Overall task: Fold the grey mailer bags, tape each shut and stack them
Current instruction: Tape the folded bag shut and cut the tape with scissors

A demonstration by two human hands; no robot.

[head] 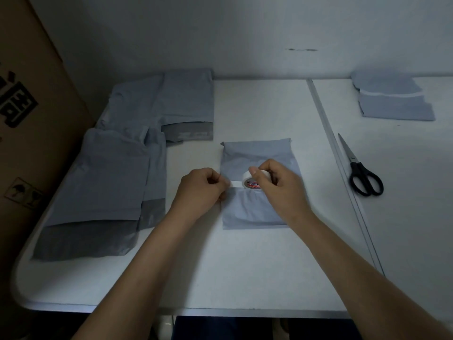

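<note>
A folded grey mailer bag lies flat in the middle of the white table. My right hand grips a white tape roll over the bag's fold. My left hand pinches the free end of the tape strip at the bag's left edge, so a short white strip stretches between the two hands. Unfolded grey mailer bags lie spread on the left of the table. A stack of folded, taped bags sits at the far right.
Black-handled scissors lie right of the table's seam. A large cardboard box stands against the table's left side. More flat grey bags lie at the back left, by the wall.
</note>
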